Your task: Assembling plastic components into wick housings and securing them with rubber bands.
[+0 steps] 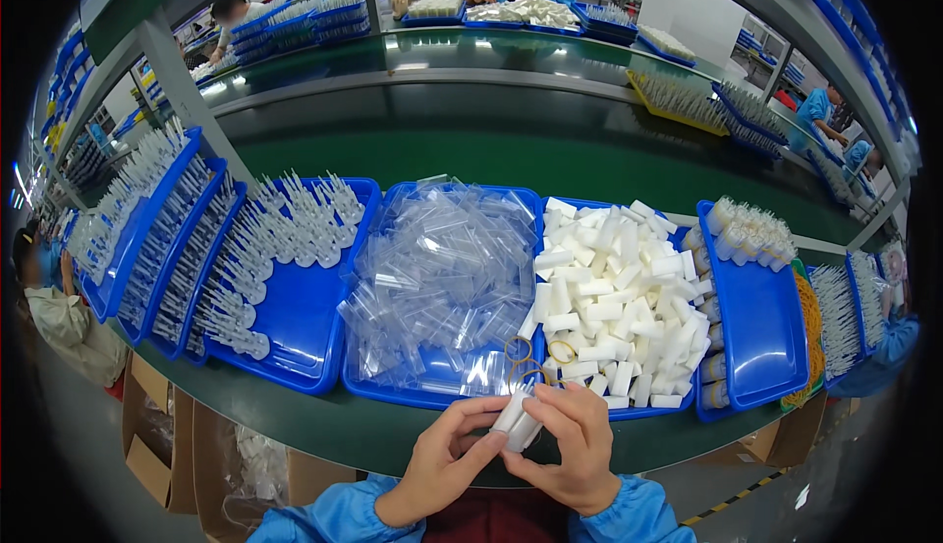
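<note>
Left grip point(442, 457), right grip point(575, 440) closed about white piece point(514, 417), presumably steadying it; blue tray point(643, 412) of white blocks point(629, 293) just beyond on tabletop point(363, 442), likely for reach

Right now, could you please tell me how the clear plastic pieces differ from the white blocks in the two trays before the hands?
The clear plastic pieces are see-through, while the white blocks are opaque.
The clear plastic pieces look thin-walled; the white blocks look chunky.
The clear plastic pieces leave some near tray floor bare, whereas the white blocks nearly cover theirs.
Both lie in jumbled heaps in blue trays.
</note>
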Motion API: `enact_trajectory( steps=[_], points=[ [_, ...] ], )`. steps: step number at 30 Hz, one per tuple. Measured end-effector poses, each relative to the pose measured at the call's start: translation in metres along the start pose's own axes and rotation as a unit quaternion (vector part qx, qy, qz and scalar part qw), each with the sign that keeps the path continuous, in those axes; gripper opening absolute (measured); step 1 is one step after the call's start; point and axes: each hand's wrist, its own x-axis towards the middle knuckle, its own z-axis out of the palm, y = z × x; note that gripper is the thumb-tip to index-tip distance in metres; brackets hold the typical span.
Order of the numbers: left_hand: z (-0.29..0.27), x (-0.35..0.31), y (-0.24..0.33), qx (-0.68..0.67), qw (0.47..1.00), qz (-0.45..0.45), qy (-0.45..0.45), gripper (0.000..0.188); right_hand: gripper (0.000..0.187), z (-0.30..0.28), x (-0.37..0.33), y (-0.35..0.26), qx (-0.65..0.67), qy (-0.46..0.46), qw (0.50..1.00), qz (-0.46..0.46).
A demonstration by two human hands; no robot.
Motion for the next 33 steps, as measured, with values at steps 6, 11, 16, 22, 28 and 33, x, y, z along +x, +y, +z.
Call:
enact_trajectory(
  steps=[6,11,16,22,28,33],
  points=[
    [-0.002,0.002,-0.001,-0.048,0.998,0.027,-0.014,0.047,0.076,0.0,-0.005,0.006,0.12,-0.017,0.993,0.01],
    [0.007,0.004,0.001,-0.061,0.996,0.066,0.006,0.062,0.08,0.003,-0.008,0.01,0.149,-0.019,0.989,0.014],
    [0.007,0.002,-0.008,0.126,0.977,0.16,0.054,0.068,0.081,0.006,-0.005,0.004,0.125,-0.03,0.991,0.031],
    [0.008,0.0,-0.003,0.116,0.984,0.12,0.068,0.062,0.074,0.008,-0.005,0.009,0.143,-0.053,0.988,0.033],
    [0.002,-0.002,-0.018,0.112,0.979,0.165,0.027,0.046,0.066,0.012,-0.012,0.006,0.087,0.021,0.996,0.008],
    [0.003,-0.002,-0.02,0.101,0.98,0.167,0.03,0.04,0.066,0.018,-0.017,0.006,0.038,0.043,0.998,-0.04]
  ],
)
